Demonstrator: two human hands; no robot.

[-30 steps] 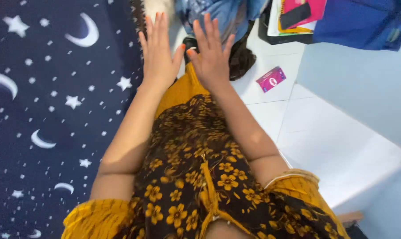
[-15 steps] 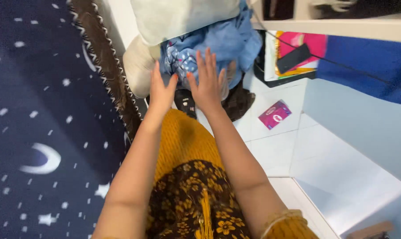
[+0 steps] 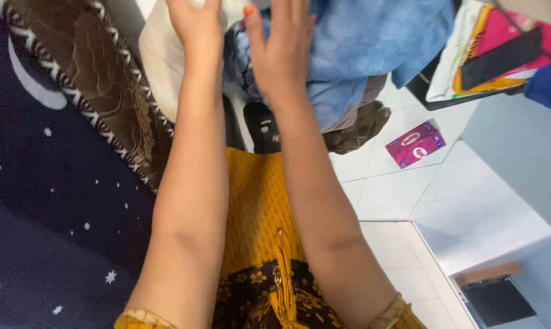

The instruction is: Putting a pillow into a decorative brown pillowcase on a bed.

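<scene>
Reaching further than a second ago: both hands have gone from hovering over the yellow dress to the blue cloth bundle [image 3: 361,55] at 12 o'clock, so work shifts to that pile. Left hand [image 3: 196,21] and right hand [image 3: 281,49] are apart, fingers spread, gripping nothing. Bundle's long axis runs 10-to-4, hanging toward the floor [image 3: 403,189].

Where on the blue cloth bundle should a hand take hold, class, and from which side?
Judging by its pose, grip the blue cloth bundle at its loose lower fold, coming from below, near the right hand: that edge hangs free over the floor, while the rest is piled against the pale cushion.
</scene>
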